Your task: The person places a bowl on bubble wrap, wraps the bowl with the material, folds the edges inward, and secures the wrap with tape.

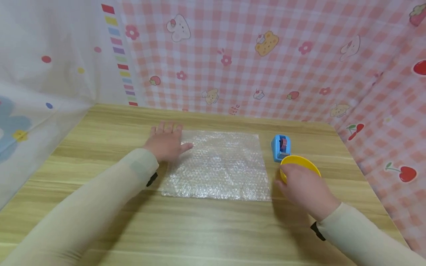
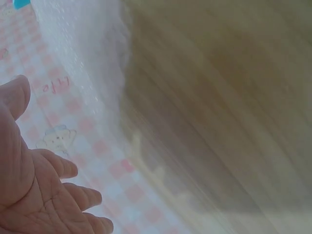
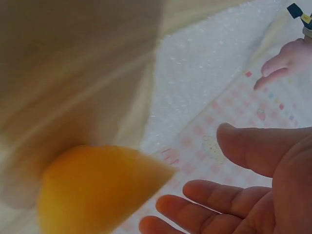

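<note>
A sheet of clear bubble wrap (image 1: 219,166) lies flat in the middle of the wooden table. My left hand (image 1: 165,144) is at its upper left edge, fingers spread and thumb reaching over the sheet. In the left wrist view this hand (image 2: 36,195) has its palm showing and nothing in it. On the right, my right hand (image 1: 307,192) is over the near side of a yellow bowl (image 1: 301,160). The right wrist view shows the thumb and fingers (image 3: 200,214) apart, with fingertips close to the rim of the upright bowl (image 3: 97,185).
A blue tape dispenser (image 1: 277,147) with a reddish roll stands just behind the bowl, right of the sheet. Pink checked cloth (image 1: 239,48) hangs along the back and right edges of the table (image 1: 199,232), and white cloth (image 1: 50,81) along the left.
</note>
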### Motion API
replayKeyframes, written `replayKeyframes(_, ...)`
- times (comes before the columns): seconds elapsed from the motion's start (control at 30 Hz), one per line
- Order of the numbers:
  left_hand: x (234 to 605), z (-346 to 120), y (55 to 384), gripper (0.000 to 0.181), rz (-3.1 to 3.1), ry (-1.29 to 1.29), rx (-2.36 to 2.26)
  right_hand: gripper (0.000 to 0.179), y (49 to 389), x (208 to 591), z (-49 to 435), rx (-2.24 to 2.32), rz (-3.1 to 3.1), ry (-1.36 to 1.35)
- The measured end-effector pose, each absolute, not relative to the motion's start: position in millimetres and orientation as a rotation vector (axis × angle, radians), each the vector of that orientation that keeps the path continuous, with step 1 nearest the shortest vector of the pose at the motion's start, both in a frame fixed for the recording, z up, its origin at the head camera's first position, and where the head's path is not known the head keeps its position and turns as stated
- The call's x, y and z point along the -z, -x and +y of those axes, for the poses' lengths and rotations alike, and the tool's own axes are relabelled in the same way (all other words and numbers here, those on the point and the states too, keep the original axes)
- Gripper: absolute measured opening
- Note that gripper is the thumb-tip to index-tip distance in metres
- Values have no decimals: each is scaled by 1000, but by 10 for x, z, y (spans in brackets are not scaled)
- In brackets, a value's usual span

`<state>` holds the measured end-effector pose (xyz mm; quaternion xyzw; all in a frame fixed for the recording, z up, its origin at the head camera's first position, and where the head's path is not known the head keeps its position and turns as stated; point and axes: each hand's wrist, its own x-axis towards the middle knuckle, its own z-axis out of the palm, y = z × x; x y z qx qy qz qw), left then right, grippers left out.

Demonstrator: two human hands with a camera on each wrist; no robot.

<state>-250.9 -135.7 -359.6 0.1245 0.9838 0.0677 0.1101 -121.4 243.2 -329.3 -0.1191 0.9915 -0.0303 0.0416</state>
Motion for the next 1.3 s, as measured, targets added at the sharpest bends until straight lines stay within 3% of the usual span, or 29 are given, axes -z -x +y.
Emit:
replayKeyframes(0.17,3592,-1445,2513,92,2890,-353,-178,30,1092,3373,2570,20,3029,344)
replayKeyframes(0.7,3582,-1512,2482,92,2866,-326,-201,14,1031,3531,2657,-55,3110,398)
replayKeyframes(1.3,3584,-1544,2484,93,2858,-326,-189,12,1017,3466,2477,-150,3216,476)
